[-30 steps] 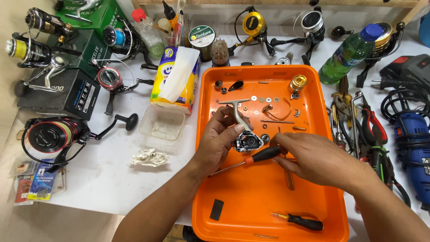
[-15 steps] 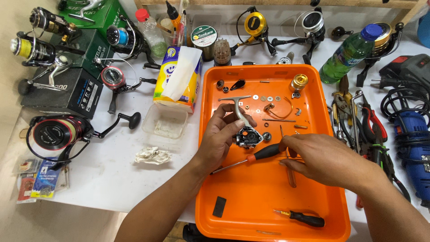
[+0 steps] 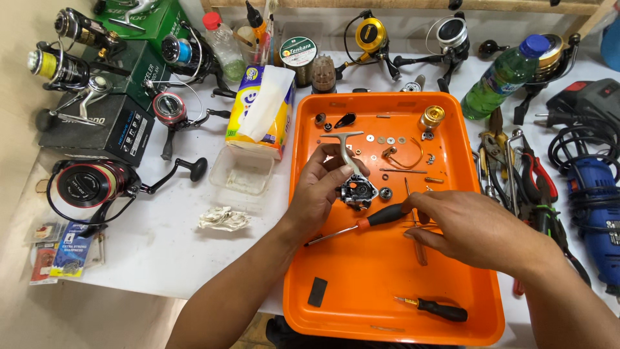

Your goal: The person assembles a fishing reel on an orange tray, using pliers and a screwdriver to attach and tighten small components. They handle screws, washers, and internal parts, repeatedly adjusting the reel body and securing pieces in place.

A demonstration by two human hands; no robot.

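Right hand covers screwdriver handle end. Reel body partly behind left hand fingers. Small washers in orange tray too tiny to identify. Blue drill cut by right edge.

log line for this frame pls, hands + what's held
left hand: grips reel body over orange tray | right hand: on black-handled screwdriver | second screwdriver: lying in tray
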